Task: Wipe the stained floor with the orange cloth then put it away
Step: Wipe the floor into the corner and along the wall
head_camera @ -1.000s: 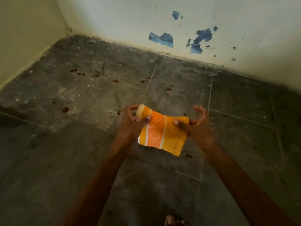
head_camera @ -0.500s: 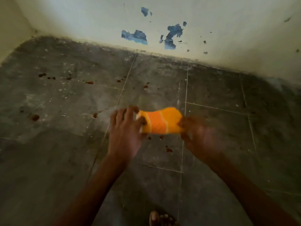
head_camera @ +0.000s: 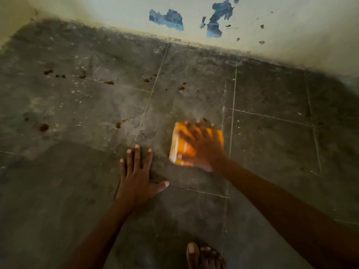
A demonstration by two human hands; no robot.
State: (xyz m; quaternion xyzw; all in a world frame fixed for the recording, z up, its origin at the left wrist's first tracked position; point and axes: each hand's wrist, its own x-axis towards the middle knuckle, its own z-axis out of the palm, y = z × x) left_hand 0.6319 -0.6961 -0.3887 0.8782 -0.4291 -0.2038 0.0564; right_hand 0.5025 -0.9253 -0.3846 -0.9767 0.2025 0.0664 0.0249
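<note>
Down goes the orange cloth [head_camera: 177,146], off the two-handed hold and folded flat on the floor [head_camera: 77,191] just right of frame centre, the right hand [head_camera: 202,147] spread wide on top, pressing, not gripping. Left hand [head_camera: 137,182] lies flat, fingers splayed, beside it, holding nothing; brown stains [head_camera: 43,127] dot the upper left.

You have one orange cloth [head_camera: 179,146] at centre frame and two hands: the right hand [head_camera: 202,150] spread flat on top of it, the left hand [head_camera: 138,181] flat on the floor [head_camera: 68,191] just lower left of it. One bare foot [head_camera: 204,256] shows at the bottom edge. Two large blue patches [head_camera: 167,20] mark the wall [head_camera: 291,35] along the top. About ten brown stains [head_camera: 43,127] dot the upper left and middle; the smaller ones are too faint for you to count exactly.
</note>
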